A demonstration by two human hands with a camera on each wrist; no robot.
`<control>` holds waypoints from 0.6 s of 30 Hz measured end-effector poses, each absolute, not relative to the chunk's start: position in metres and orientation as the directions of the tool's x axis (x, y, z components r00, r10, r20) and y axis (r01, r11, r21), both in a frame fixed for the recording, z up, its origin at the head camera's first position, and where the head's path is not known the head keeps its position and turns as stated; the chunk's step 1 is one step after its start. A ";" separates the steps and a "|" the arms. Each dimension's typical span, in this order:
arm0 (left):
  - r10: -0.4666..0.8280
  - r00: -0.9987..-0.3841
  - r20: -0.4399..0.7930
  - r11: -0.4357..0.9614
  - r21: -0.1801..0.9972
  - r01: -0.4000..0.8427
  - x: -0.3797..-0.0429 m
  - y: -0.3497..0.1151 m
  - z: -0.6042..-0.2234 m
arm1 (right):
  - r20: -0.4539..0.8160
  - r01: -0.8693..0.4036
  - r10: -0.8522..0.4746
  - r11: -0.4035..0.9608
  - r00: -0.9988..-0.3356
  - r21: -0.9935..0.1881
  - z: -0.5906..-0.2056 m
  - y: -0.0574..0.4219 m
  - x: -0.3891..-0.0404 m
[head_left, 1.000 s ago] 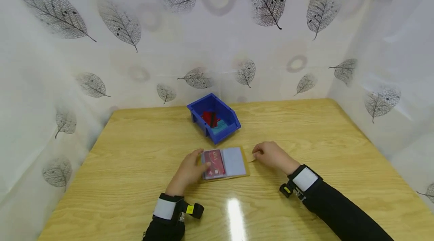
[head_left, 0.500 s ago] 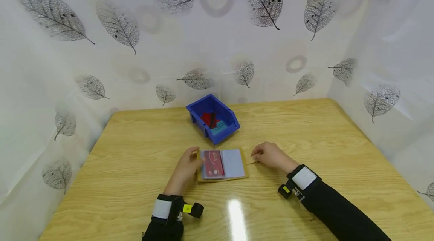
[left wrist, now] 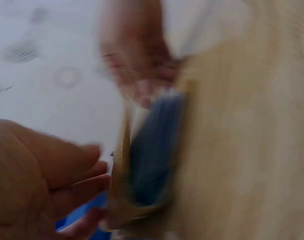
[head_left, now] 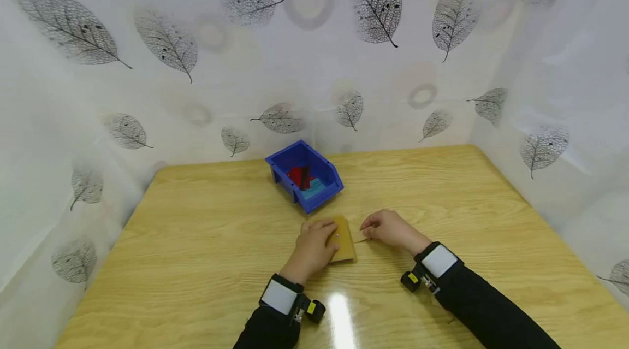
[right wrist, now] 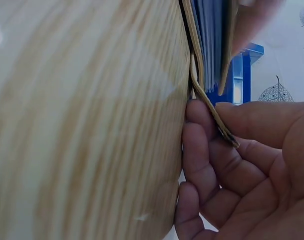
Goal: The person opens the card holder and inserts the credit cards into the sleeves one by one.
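A tan card holder point(head_left: 348, 248) lies folded over on the wooden table, its clear card sleeves point(left wrist: 154, 150) stacked between the covers. My left hand point(head_left: 313, 249) rests on its upper cover from the left, fingers fairly straight and covering much of it. At the other side, my right hand point(head_left: 390, 229) pinches the narrow closing strap point(right wrist: 211, 111) between thumb and fingers, its end poking out past them. The covers still stand slightly apart at the strap side in the right wrist view. The red card is now hidden inside. Motion blurs the left wrist view.
Behind the card holder stands a blue bin point(head_left: 321, 165) with a red item point(head_left: 296, 176), a dark strip across it and a light blue piece point(head_left: 313, 189) inside. A white leaf-print cloth point(head_left: 206, 65) hangs around the back and sides of the wooden table point(head_left: 196, 261).
My left hand has swung the left cover rightward over the red card, folding the card holder. My right hand keeps pinching the strap in about the same place. The view has shifted slightly.
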State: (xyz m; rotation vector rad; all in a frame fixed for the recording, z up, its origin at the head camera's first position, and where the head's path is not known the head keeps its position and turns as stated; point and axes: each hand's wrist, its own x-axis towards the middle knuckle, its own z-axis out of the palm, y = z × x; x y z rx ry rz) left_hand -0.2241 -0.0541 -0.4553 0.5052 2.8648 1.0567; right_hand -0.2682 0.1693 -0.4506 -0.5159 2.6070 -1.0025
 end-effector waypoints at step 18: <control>0.353 -0.931 0.092 0.707 0.625 0.330 -0.228 -0.058 -0.464 | 0.114 -0.454 -0.452 0.779 -0.885 -0.432 -0.436 0.095 -0.250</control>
